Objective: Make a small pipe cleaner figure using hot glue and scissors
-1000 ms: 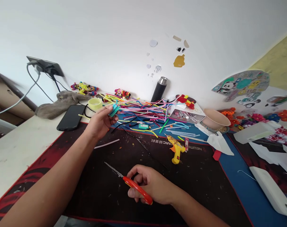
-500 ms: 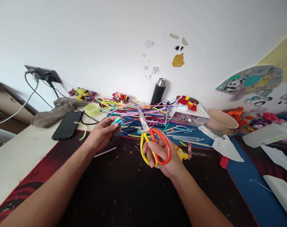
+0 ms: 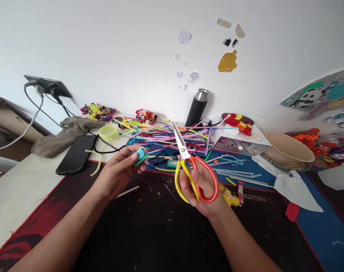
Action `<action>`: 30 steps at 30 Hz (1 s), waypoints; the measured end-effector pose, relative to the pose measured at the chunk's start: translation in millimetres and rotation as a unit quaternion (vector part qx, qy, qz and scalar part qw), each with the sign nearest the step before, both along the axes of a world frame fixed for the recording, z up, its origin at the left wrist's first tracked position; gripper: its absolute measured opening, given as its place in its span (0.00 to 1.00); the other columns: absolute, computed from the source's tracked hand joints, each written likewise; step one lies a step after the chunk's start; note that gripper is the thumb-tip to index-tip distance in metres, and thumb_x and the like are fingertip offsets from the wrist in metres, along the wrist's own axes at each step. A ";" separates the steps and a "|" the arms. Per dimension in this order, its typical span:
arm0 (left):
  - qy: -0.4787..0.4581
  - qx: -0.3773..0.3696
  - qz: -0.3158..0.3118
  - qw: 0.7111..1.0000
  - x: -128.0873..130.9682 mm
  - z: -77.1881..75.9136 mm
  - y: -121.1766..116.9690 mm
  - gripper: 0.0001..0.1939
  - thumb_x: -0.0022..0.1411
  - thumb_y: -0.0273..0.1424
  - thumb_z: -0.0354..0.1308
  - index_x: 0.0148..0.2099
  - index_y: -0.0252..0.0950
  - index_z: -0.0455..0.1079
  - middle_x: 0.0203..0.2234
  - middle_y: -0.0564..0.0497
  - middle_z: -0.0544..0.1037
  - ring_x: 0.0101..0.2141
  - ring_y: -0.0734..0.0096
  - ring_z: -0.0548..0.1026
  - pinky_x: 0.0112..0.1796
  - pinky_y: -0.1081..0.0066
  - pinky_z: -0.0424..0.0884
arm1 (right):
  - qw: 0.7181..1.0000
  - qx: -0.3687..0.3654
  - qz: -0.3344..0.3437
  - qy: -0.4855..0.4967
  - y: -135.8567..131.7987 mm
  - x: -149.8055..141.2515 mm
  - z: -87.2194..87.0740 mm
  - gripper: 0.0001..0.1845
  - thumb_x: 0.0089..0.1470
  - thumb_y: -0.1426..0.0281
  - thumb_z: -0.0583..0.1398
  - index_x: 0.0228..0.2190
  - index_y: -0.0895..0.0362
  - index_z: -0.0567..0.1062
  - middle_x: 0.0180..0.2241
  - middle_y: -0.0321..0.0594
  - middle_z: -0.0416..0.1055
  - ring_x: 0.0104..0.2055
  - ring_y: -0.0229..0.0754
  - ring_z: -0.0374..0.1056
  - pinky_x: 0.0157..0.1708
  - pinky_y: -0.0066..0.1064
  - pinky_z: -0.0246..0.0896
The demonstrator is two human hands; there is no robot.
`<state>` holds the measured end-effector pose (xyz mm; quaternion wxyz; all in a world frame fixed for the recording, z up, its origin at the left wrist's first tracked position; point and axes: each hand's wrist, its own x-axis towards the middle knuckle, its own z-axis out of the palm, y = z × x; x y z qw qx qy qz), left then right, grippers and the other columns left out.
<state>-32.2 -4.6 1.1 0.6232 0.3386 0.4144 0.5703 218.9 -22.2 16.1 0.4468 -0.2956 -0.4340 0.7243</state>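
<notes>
My left hand [image 3: 122, 166] pinches a small turquoise fuzzy piece [image 3: 140, 156] that looks made of pipe cleaner, with a bit of orange at its top. My right hand [image 3: 204, 185] has its fingers through the handles of a pair of scissors [image 3: 184, 151], one handle yellow and one red. The scissors' blades are together and point up and away from me, apart from the turquoise piece. Behind both hands lies a heap of colourful pipe cleaners [image 3: 166, 132].
A black phone [image 3: 76, 155], a roll of yellow tape [image 3: 109, 132] and a grey plush item [image 3: 64, 136] lie at left. A black flask [image 3: 197, 108] leans by the wall. Rightward are a white box [image 3: 242, 141], a beige bowl [image 3: 291, 149] and a yellow glue gun [image 3: 230, 196].
My view has shifted a little, so the wall items sit further right. The turquoise piece has turned in my left hand, showing a broader face. The scissors stay in my right hand.
</notes>
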 end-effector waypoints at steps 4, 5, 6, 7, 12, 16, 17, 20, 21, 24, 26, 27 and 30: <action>-0.017 -0.009 0.012 1.000 6.9 5.3 -2.9 0.18 0.55 0.41 0.79 0.43 0.41 0.80 0.29 0.50 0.78 0.28 0.67 0.75 0.27 0.72 0.73 | 0.999 -0.015 0.002 0.050 -3.4 3.7 -9.2 0.31 0.66 0.44 0.65 0.58 0.53 0.75 0.27 0.32 0.73 0.13 0.28 0.53 0.14 0.24 0.44; -0.021 -0.013 0.015 1.000 8.3 5.4 -3.1 0.17 0.57 0.40 0.78 0.43 0.41 0.79 0.28 0.51 0.77 0.28 0.68 0.74 0.26 0.73 0.73 | 0.998 -0.019 0.010 0.060 -3.9 3.9 -13.2 0.31 0.68 0.44 0.63 0.58 0.53 0.75 0.26 0.32 0.73 0.13 0.28 0.53 0.14 0.23 0.44; -0.024 -0.016 0.018 0.999 9.4 5.1 -3.2 0.16 0.59 0.39 0.77 0.43 0.40 0.78 0.27 0.51 0.76 0.27 0.69 0.73 0.25 0.74 0.72 | 0.997 -0.023 0.023 0.065 -4.1 3.7 -17.3 0.31 0.68 0.44 0.62 0.58 0.54 0.75 0.26 0.32 0.73 0.13 0.28 0.53 0.14 0.23 0.45; -0.029 -0.020 0.021 0.999 10.0 4.7 -3.0 0.15 0.60 0.39 0.77 0.43 0.39 0.78 0.25 0.52 0.76 0.26 0.70 0.72 0.24 0.75 0.71 | 0.997 -0.025 0.034 0.067 -3.9 3.4 -21.1 0.32 0.68 0.43 0.62 0.58 0.55 0.75 0.26 0.33 0.74 0.13 0.28 0.53 0.14 0.23 0.46; -0.088 -0.048 0.006 0.995 7.3 3.8 0.0 0.16 0.61 0.40 0.77 0.42 0.34 0.78 0.24 0.51 0.75 0.23 0.73 0.71 0.24 0.76 0.72 | 0.998 -0.025 0.040 0.050 -0.4 1.7 -35.4 0.34 0.67 0.41 0.62 0.56 0.56 0.75 0.26 0.36 0.76 0.15 0.32 0.62 0.15 0.23 0.50; -0.125 -0.066 -0.029 0.990 5.0 2.5 1.1 0.18 0.59 0.41 0.78 0.41 0.33 0.80 0.28 0.48 0.79 0.26 0.71 0.74 0.28 0.74 0.77 | 0.999 -0.023 0.038 0.029 0.0 0.7 -43.1 0.32 0.69 0.42 0.60 0.56 0.55 0.74 0.29 0.40 0.80 0.20 0.37 0.73 0.17 0.22 0.52; -0.122 -0.067 -0.030 0.990 4.8 1.5 1.1 0.18 0.59 0.40 0.78 0.42 0.33 0.80 0.29 0.48 0.79 0.27 0.70 0.75 0.29 0.73 0.78 | 0.998 -0.021 0.045 0.025 -0.5 0.3 -44.0 0.32 0.69 0.41 0.60 0.57 0.54 0.73 0.30 0.41 0.81 0.21 0.38 0.75 0.17 0.22 0.53; -0.095 -0.067 -0.022 0.993 4.0 -2.5 0.8 0.16 0.56 0.36 0.79 0.42 0.33 0.82 0.32 0.46 0.82 0.30 0.68 0.78 0.32 0.73 0.79 | 0.998 -0.006 0.065 0.014 -3.1 -1.1 -43.5 0.36 0.66 0.39 0.61 0.59 0.54 0.72 0.34 0.44 0.83 0.25 0.42 0.80 0.18 0.22 0.55; -0.086 -0.066 -0.019 0.994 3.7 -3.7 0.7 0.15 0.56 0.35 0.80 0.41 0.33 0.82 0.32 0.46 0.82 0.30 0.68 0.79 0.32 0.73 0.79 | 0.998 -0.002 0.070 0.010 -4.1 -1.6 -42.5 0.38 0.65 0.38 0.61 0.60 0.54 0.71 0.35 0.45 0.84 0.26 0.43 0.81 0.19 0.23 0.57; -0.074 -0.058 -0.014 0.996 4.0 -5.6 -0.1 0.15 0.57 0.36 0.79 0.41 0.33 0.83 0.33 0.45 0.83 0.30 0.68 0.79 0.32 0.73 0.79 | 0.997 0.000 0.080 -0.005 -6.3 -3.1 -39.8 0.41 0.64 0.37 0.62 0.62 0.54 0.70 0.39 0.49 0.85 0.29 0.46 0.83 0.22 0.25 0.63; -0.065 -0.049 -0.011 0.997 5.3 -5.0 -1.0 0.15 0.57 0.36 0.79 0.42 0.34 0.82 0.32 0.46 0.83 0.30 0.67 0.79 0.32 0.72 0.78 | 0.996 0.001 0.089 -0.011 -7.1 -3.8 -39.5 0.42 0.63 0.36 0.62 0.63 0.54 0.70 0.41 0.51 0.85 0.31 0.47 0.83 0.24 0.27 0.65; -0.060 -0.044 -0.010 0.997 6.2 -4.4 -1.6 0.16 0.57 0.37 0.79 0.43 0.35 0.82 0.32 0.46 0.83 0.30 0.67 0.79 0.32 0.72 0.78 | 0.996 0.003 0.093 -0.013 -7.3 -4.0 -39.9 0.43 0.63 0.36 0.61 0.63 0.54 0.70 0.42 0.52 0.85 0.32 0.48 0.84 0.26 0.27 0.66; -0.045 -0.036 -0.013 0.998 8.5 -2.4 -3.2 0.18 0.56 0.38 0.79 0.44 0.35 0.81 0.31 0.47 0.83 0.29 0.66 0.79 0.31 0.72 0.76 | 0.995 0.016 0.102 -0.011 -8.1 -4.6 -40.6 0.43 0.64 0.35 0.60 0.64 0.54 0.70 0.44 0.52 0.85 0.35 0.49 0.84 0.29 0.29 0.68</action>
